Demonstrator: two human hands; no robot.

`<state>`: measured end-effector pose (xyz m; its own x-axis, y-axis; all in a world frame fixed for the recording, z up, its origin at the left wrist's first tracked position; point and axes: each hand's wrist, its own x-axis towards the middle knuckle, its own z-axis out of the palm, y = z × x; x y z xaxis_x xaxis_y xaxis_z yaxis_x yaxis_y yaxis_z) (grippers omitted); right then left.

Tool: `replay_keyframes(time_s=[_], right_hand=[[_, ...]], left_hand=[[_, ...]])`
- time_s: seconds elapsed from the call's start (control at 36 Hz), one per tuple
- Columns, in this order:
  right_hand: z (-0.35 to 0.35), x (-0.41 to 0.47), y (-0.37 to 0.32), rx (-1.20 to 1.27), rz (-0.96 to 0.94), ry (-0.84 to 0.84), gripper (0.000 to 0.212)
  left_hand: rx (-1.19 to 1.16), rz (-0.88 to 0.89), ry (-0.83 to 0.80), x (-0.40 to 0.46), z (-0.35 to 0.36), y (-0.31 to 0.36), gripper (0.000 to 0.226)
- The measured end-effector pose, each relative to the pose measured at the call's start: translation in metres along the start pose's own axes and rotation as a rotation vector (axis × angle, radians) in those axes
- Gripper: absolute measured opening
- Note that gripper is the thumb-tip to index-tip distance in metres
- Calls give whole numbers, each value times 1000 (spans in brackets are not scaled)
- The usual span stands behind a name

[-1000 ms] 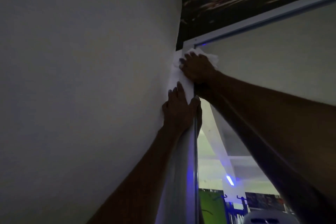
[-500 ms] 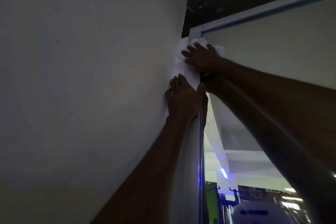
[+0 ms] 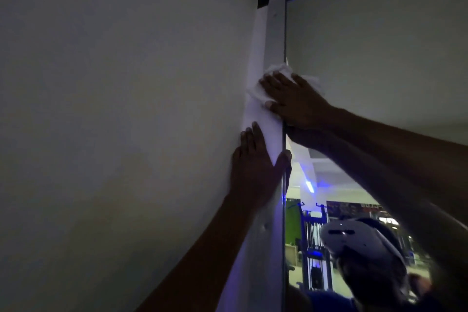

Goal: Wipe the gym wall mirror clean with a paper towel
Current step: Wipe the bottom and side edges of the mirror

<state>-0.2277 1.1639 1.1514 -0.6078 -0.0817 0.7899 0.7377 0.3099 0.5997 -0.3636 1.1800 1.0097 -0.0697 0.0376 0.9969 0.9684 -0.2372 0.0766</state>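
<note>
A crumpled white paper towel (image 3: pixel 281 76) lies flat across the pale frame (image 3: pixel 274 40) and the glass edge of the mirror (image 3: pixel 374 58), pressed there by the right hand (image 3: pixel 295 101) with fingers spread. The left hand (image 3: pixel 253 167) rests below it, open, palm on the smooth wall (image 3: pixel 126 109), thumb on the frame. Dim light blurs the reflected gym equipment (image 3: pixel 315 243).

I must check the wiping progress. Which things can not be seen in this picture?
- Paper towel, head view: mostly hidden under the right hand.
- Mirror dirt or streaks: picture too dark.
- Mirror's right and lower parts: cut off by the picture edges.
- Left hand palm: pressed to the frame, unseen.
</note>
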Motion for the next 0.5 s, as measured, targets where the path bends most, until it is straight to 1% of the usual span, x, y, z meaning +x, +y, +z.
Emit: replay_keyframes(time_s=[0.06, 0.08, 0.11, 0.17, 0.19, 0.22, 0.28, 0.33, 0.39, 0.44, 0.5], right_hand=[[3, -6, -9, -92, -27, 103, 73], [9, -10, -16, -146, -50, 124, 63], [19, -16, -24, -184, -96, 154, 59], [29, -35, -48, -190, -241, 113, 58], [29, -46, -56, -166, -305, 88, 59], [29, -54, -59, -149, -329, 85, 59], [24, -62, -56, -147, -283, 96, 60], [18, -68, -54, -133, -179, 143, 61], [17, -79, -65, -91, -152, 182, 63], [26, -101, -86, -80, -252, 140, 63], [31, -122, -102, -94, -380, 45, 61]], left_hand=[[11, -18, -17, -20, -2, -1, 111], [15, -28, -17, -30, -2, -1, 113], [19, -36, -10, -38, -2, -2, 114], [42, -49, -3, -51, -2, -3, 110], [63, -49, 3, -58, -2, -4, 105], [82, -47, 18, -65, -2, -4, 97], [93, -47, 70, -83, 0, -3, 89], [90, -68, 88, -103, -1, 0, 89], [87, -88, 91, -122, -1, 2, 88], [102, -105, 68, -137, 0, 0, 87], [121, -119, 45, -150, 1, -2, 87]])
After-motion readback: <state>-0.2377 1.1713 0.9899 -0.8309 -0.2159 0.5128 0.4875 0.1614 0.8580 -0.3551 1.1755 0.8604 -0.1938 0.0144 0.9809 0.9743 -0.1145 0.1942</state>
